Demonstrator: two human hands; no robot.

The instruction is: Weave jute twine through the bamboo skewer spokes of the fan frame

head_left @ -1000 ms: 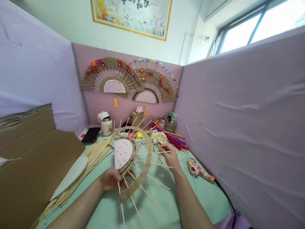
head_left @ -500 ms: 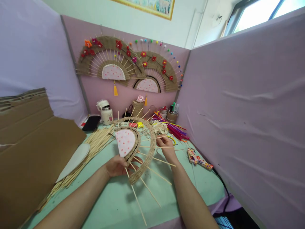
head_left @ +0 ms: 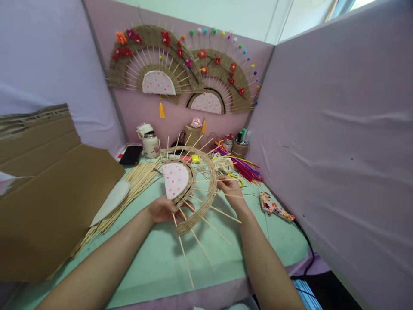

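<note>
Above the green table [head_left: 161, 262] I hold a half-finished woven fan [head_left: 206, 189], made of a jute-twine arc, wooden skewers and a pink spotted half-disc [head_left: 175, 179]. My left hand [head_left: 164, 209] grips its lower edge near the half-disc, fingers closed. My right hand [head_left: 229, 187] is at the fan's right rim, its fingers pinched on a skewer or a strand of twine there; which one I cannot tell.
A pile of loose skewers [head_left: 129, 193] and a white half-disc [head_left: 111, 201] lie left, beside cardboard sheets [head_left: 48, 193]. A patterned glue gun [head_left: 275, 209] lies right. Pipe cleaners [head_left: 247, 168], pen cups, a jar and a phone [head_left: 131, 155] stand at the back. Two finished fans [head_left: 180, 69] hang on the wall.
The view has tipped downward, so everything sits higher in frame. My hands have kept hold of the fan; the right hand stays at its rim.
</note>
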